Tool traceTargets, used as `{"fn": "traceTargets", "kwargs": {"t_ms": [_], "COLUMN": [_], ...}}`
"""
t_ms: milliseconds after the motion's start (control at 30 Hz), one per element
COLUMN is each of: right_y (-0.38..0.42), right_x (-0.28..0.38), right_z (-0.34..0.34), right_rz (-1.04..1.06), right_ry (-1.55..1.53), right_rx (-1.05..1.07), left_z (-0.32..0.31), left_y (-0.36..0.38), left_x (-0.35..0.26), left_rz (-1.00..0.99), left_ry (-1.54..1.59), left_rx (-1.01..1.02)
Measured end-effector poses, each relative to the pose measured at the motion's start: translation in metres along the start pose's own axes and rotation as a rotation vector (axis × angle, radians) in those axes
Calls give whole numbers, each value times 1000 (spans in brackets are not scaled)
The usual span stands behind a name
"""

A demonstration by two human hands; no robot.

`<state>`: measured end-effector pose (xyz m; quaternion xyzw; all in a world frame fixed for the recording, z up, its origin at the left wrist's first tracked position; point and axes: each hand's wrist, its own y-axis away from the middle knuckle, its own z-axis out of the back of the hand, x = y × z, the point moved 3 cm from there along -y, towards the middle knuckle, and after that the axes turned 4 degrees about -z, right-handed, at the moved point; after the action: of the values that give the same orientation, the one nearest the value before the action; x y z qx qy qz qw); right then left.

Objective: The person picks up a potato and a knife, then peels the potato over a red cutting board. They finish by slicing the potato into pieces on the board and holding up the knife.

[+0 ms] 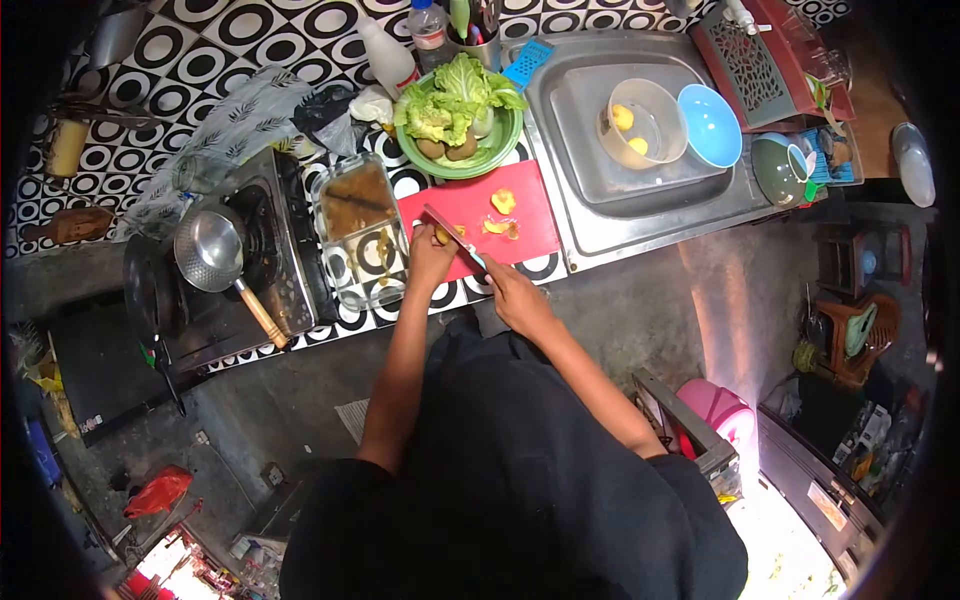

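My right hand (pixel 518 302) grips the knife (pixel 459 239), left hand (pixel 430 262) a yellow piece (pixel 442 236); cut pieces (pixel 503 202) lie toward the board's (pixel 535 205) right edge.

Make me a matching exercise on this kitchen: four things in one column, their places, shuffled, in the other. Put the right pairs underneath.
Things
1. Lettuce
2. Knife
3. Saucepan
4. Blue bowl

Places
A. On the stove
B. Beside the translucent bowl
C. In the green bowl
D. In the right hand

Right pairs: 1-C, 2-D, 3-A, 4-B
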<state>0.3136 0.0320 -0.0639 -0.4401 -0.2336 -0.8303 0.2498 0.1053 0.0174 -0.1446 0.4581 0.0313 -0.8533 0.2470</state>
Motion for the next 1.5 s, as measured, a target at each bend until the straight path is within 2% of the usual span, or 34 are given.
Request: {"fn": "traceTargets", "kwargs": {"t_ms": [100, 300, 500, 633, 733, 900, 1033, 1133, 1433, 1500], "right_y": [0, -7, -22, -20, -13, -28, -39, -28, -54, -46], "right_x": [3, 5, -3, -7, -6, -9, -13, -4, -15, -18], "right_z": [1, 0, -10, -11, -1, -6, -15, -1, -11, -4], "right_rz": [-54, -96, -32, -37, -114, -52, 1, -121, -5, -53], "right_ry": [6, 58, 60, 54, 37, 5, 32, 70, -28, -54], "right_rx": [13, 29, -10, -26, 68, 60, 38, 118, 111, 142], "left_z": [8, 7, 4, 3, 6, 4, 3, 4, 5, 4], "left_y": [4, 4, 4, 2, 0, -2, -4, -2, -1, -2], "left_x": [-27, -36, -32, -32, -33, -25, -17, -23, -20, -17], "left_rz": [-4, -72, -127, -87, -61, -100, -97, -102, -95, -113], "left_ry": [-48, -80, -85, -84, -41, 8, -71, -61, -45, -21], "left_rx": [-14, -26, -81, -65, -42, -33, -48, -59, -29, -47]}}
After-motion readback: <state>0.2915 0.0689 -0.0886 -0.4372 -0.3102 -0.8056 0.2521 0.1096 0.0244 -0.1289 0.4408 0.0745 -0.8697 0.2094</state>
